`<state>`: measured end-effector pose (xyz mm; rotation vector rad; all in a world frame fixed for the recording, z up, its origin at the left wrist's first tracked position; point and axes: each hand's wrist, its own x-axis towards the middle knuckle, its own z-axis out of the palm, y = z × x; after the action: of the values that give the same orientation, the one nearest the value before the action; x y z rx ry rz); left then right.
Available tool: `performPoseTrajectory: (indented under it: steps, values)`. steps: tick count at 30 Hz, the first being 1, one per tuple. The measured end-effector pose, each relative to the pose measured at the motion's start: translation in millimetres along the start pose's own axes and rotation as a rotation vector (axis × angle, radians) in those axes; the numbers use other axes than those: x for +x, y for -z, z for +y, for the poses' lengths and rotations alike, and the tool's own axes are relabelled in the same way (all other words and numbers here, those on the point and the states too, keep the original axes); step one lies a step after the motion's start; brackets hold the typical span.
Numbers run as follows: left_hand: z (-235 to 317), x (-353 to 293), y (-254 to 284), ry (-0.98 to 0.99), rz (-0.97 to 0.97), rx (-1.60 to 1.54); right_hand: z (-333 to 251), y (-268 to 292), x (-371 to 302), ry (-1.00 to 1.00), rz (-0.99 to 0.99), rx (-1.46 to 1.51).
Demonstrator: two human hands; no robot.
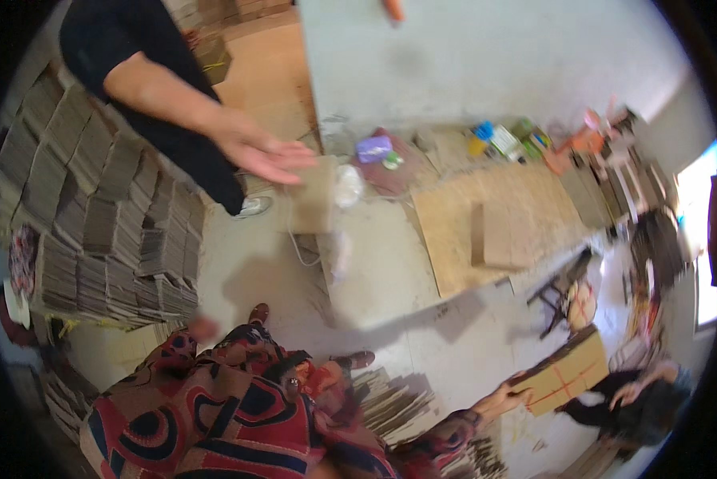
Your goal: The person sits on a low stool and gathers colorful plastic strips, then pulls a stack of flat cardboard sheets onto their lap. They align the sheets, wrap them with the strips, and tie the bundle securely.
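The right hand (pixel 504 399), between 4 and 5 o'clock, pinches the near edge of a flat tan cardboard box (pixel 570 374) crossed with red lines — the fingertips press on its marked face, and the rest of the grip is hard to make out. From those fingers the box extends toward 2 o'clock. The left hand (pixel 203 327), at 8 o'clock beside the patterned garment (pixel 222 419), is a blur; whether its fingers are spread or curled I cannot tell.

Around them, the stacked cardboard (pixel 103 211) fills 9 to 10 o'clock. The pale table (pixel 374 275) spreads from the centre toward 2 o'clock, bearing a plywood sheet (pixel 446 211) with a brown carton (pixel 506 235) on it. From 11 o'clock a co-worker's bare arm (pixel 162 94) reaches in, its palm turned up and fingers stretched out near a tan slab (pixel 314 199) at the table's corner. A seated person (pixel 650 407) is at 4 o'clock, partly behind the held box. Loose cardboard pieces (pixel 390 403) lie on the floor near 6 o'clock. Smallest — a purple packet (pixel 374 149) at 12 o'clock.
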<state>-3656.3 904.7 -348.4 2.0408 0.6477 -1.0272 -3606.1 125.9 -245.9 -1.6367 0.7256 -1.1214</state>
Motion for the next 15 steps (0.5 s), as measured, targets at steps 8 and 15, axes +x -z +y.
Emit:
performPoseTrajectory:
  steps: [8, 15]
  values:
    - [-103, 86, 93, -0.307, -0.134, -0.276, -227, -306, -200, -0.824, -0.526, 0.694]
    - [-218, 112, 187, -0.313, -0.537, -0.95, -291, -431, -232, -0.766, -0.826, 0.596]
